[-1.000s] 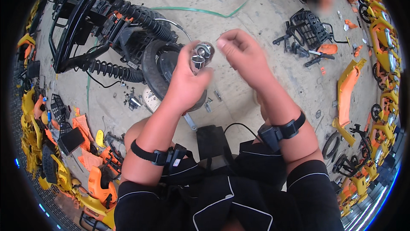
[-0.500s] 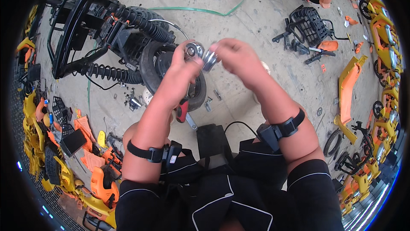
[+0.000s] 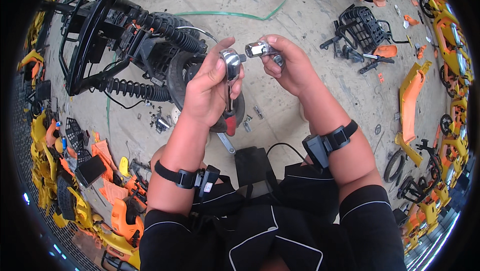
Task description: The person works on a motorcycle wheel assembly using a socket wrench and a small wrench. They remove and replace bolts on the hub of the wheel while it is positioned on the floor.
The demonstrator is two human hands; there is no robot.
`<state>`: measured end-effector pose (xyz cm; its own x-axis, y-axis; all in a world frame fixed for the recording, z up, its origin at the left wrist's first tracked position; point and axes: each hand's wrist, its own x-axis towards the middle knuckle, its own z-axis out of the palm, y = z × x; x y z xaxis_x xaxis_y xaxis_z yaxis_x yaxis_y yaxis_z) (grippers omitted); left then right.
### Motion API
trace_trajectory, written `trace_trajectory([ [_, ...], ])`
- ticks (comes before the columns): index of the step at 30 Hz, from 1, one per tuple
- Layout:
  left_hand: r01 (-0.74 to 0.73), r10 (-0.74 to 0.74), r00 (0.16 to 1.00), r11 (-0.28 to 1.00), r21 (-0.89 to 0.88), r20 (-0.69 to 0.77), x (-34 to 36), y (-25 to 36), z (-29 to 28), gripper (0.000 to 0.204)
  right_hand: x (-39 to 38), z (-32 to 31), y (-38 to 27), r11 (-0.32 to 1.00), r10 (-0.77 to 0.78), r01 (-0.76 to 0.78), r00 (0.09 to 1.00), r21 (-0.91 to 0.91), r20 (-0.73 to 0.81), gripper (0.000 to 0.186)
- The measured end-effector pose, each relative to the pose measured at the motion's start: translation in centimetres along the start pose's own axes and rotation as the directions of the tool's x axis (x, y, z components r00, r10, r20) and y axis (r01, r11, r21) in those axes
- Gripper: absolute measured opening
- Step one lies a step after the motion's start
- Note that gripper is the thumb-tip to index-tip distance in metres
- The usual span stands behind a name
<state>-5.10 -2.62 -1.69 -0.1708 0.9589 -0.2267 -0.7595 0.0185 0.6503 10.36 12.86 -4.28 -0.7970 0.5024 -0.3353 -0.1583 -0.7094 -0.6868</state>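
Note:
My left hand (image 3: 209,83) grips a ratchet wrench (image 3: 232,63) by its shiny round head, and the red-tipped handle hangs down below the palm. The square drive stub of the head points right. Pinched in my right hand (image 3: 289,66) is a chrome socket (image 3: 257,49), its opening turned toward the stub with a small gap between. A second shiny metal piece, probably another socket (image 3: 278,60), sits in the curled fingers of the same hand. Just behind my left hand lies a black wheel (image 3: 176,78) of a partly stripped vehicle frame (image 3: 90,36).
A flat wrench (image 3: 226,143) lies before me. Small metal parts (image 3: 258,112) and bolts (image 3: 161,123) are scattered on the concrete floor. A green hose (image 3: 225,14) runs across the back. Orange and yellow panels pile up at left; a black basket (image 3: 361,28) and a long orange panel (image 3: 410,103) lie right.
My hands have drawn apart slightly. The ratchet has turned so its handle hangs downward and its stub faces right; the socket in my right hand now lies level, facing it.

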Motion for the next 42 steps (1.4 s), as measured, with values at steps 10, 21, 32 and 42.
trace_trajectory([
  [10,-0.042,0.042,0.999,0.999,0.027,-0.008,-0.8,-0.1,-0.2,0.072,-1.3,1.4,-0.3,0.993,0.048,-0.04,0.996,-0.114,0.07,0.031],
  [21,0.013,-0.014,1.0,0.981,0.194,0.005,-1.1,0.2,-1.0,0.066,-1.8,1.7,0.4,0.945,0.211,-0.211,0.977,-0.251,-0.027,0.047],
  [32,0.118,-0.122,0.992,0.98,0.162,0.013,-0.2,1.1,-1.6,0.061,-1.7,3.0,2.4,0.94,0.111,-0.138,0.989,-0.313,-0.103,0.061],
  [42,0.11,-0.057,0.985,0.939,0.326,-0.166,-0.3,2.1,-1.2,0.048,-0.6,3.7,2.9,0.948,0.084,-0.116,0.989,-0.297,-0.12,0.056],
])
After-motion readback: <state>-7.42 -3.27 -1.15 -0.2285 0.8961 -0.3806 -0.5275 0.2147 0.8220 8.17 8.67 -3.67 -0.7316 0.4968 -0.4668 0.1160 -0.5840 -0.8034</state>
